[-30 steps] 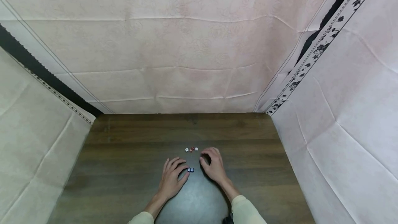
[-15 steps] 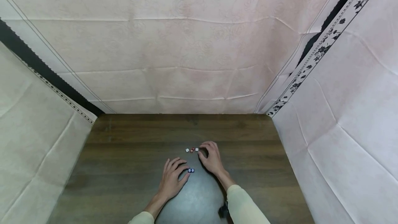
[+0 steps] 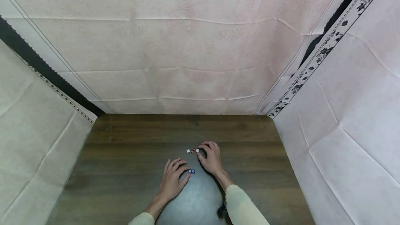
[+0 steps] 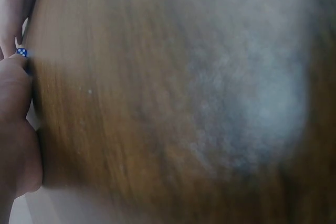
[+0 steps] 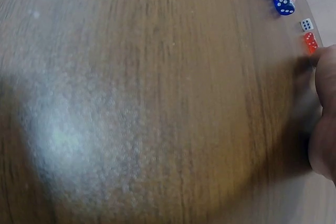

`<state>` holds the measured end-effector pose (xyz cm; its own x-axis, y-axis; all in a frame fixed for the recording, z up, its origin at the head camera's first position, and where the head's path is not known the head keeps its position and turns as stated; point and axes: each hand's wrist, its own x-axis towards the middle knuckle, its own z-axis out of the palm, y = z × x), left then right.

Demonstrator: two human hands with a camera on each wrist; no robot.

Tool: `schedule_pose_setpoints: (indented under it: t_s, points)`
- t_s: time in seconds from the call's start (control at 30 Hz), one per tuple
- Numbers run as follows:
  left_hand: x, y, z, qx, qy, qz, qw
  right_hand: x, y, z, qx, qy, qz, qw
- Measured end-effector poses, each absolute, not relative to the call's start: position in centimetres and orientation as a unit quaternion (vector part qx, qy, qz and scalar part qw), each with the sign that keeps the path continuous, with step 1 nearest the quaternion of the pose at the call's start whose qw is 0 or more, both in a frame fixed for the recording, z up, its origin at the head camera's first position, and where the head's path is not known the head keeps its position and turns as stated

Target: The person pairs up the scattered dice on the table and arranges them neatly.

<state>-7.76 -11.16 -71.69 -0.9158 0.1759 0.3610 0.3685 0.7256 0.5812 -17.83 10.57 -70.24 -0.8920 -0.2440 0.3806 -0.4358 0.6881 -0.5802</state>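
Two blue dice [image 3: 193, 171] sit side by side on the wooden table. My left hand [image 3: 171, 180] holds the left one between thumb and index finger; the left wrist view shows a blue die [image 4: 21, 52] at the thumb tip. Farther back, two red dice [image 3: 192, 151] lie between a white die [image 3: 188, 151] on the left and another white die [image 3: 198, 150] on the right. My right hand [image 3: 212, 159] has its thumb and index fingertip around that right-hand white die. In the right wrist view the thumb hides it, while a red die [image 5: 311, 42] shows beyond.
The wooden table [image 3: 125, 155] ends at a far edge against a pale cloth [image 3: 187, 51]. More cloth hangs at left and right. A dark object [image 3: 222, 211] is by the right sleeve [image 3: 242, 204].
My right hand has moved left and slightly away from me, its thumb and index finger coming around the right-hand white die. The left hand stays at the blue dice.
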Motion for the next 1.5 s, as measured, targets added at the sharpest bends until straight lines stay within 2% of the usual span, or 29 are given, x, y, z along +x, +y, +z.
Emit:
schedule_pose_setpoints:
  t_s: [0.33,0.57,0.83,1.5]
  points:
    - [-7.7,-11.1,-72.3,-0.154,-0.919,-0.323,0.166,-17.7,10.5,-70.7,0.186,-0.905,0.353,0.148]
    - [-7.8,-11.1,-72.1,-0.158,-0.915,-0.328,0.172,-18.0,10.6,-70.6,0.180,-0.909,0.354,0.128]
    - [-7.8,-11.1,-71.5,-0.148,-0.916,-0.347,0.138,-17.9,10.7,-70.4,0.177,-0.908,0.360,0.124]
    - [-7.7,-11.2,-71.7,-0.153,-0.916,-0.339,0.148,-15.6,11.2,-69.8,0.197,-0.888,0.389,0.148]
